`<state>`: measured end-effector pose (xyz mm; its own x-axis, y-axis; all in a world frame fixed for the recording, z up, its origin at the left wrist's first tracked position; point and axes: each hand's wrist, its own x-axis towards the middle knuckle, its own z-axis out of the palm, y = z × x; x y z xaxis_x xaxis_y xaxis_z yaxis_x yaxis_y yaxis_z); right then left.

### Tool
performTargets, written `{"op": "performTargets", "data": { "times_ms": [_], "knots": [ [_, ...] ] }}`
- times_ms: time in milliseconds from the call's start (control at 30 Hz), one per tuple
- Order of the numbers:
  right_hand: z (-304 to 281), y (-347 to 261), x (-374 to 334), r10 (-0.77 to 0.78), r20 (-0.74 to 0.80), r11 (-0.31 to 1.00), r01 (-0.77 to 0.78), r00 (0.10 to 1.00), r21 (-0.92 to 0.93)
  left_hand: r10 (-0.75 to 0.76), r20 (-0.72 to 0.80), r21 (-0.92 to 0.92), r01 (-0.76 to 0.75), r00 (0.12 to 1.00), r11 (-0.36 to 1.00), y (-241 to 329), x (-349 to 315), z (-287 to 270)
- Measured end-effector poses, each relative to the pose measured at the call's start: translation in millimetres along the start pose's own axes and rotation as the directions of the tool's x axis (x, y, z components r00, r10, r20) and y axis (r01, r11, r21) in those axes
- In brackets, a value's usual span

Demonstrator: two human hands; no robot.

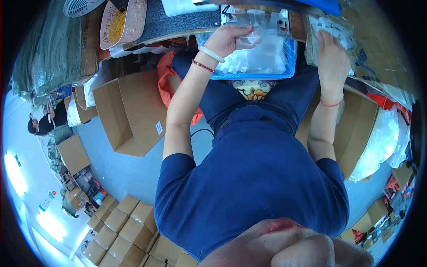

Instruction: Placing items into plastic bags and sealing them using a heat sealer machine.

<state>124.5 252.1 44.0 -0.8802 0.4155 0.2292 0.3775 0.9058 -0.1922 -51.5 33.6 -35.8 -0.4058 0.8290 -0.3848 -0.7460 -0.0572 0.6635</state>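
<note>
Head view: left hand (226, 40) pinches clear plastic (245, 43) by counter's (162, 26) near edge, best kept uncreased. For right hand (333, 60), I cannot tell the grip.

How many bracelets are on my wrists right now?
3: a white bangle and a dark red beaded bracelet at the wrist of the left hand, and a thin red band at the wrist of the right hand. No others show.
</note>
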Motion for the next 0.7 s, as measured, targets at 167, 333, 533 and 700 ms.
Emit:
{"op": "performTargets", "data": {
  "times_ms": [167,333,533,700],
  "knots": [
    [37.9,43.4,-8.8,0.087,0.064,0.968,-0.070,0.994,-0.239,0.028,0.024,0.119,-0.031,0.999,0.992,-6.9,-2.7,-13.9],
    [56.4,56.0,7.2,0.171,-0.101,0.961,-0.144,0.980,0.235,0.575,-0.371,0.855,0.026,0.729,0.519,49.6,-0.1,-56.7],
    [41.6,47.8,2.5,0.288,-0.190,0.868,-0.173,0.939,0.465,0.545,0.390,0.811,0.004,0.743,-0.585,23.2,-5.9,-91.4],
    [9.1,19.4,-7.4,0.285,-0.095,0.712,-0.144,0.954,0.688,0.788,0.325,0.930,-0.023,0.523,-0.368,5.3,-42.0,-88.6]
  ]
}}
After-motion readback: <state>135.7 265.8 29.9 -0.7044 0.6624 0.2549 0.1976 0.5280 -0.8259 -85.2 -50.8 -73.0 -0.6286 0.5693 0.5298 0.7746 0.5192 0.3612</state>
